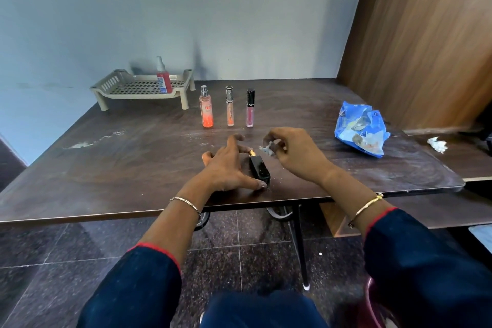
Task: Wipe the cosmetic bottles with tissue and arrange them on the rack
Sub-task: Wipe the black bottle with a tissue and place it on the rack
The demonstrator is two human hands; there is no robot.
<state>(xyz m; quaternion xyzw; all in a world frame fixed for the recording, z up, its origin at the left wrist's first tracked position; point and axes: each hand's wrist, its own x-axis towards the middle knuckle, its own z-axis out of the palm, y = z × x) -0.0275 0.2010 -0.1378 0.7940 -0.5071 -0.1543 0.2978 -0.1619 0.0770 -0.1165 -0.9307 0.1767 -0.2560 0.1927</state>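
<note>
A black rectangular bottle (259, 170) with a gold neck lies on its side near the front edge of the dark table (119, 162). My left hand (226, 165) spreads over it, thumb touching its near end and fingers by its gold neck. My right hand (295, 153) hovers just right of it and pinches a small crumpled tissue (269, 150). Farther back stand an orange spray bottle (206, 109), a peach tube (230, 108) and a pink tube (250, 109) in a row. A beige perforated rack (127, 88) at the back left holds a red spray bottle (163, 77).
A blue tissue packet (362, 128) lies on the table at the right. A used white tissue wad (438, 144) sits on a lower surface beyond it. A wooden panel (426, 34) rises at the right, a pale wall behind. White smears mark the table's left part.
</note>
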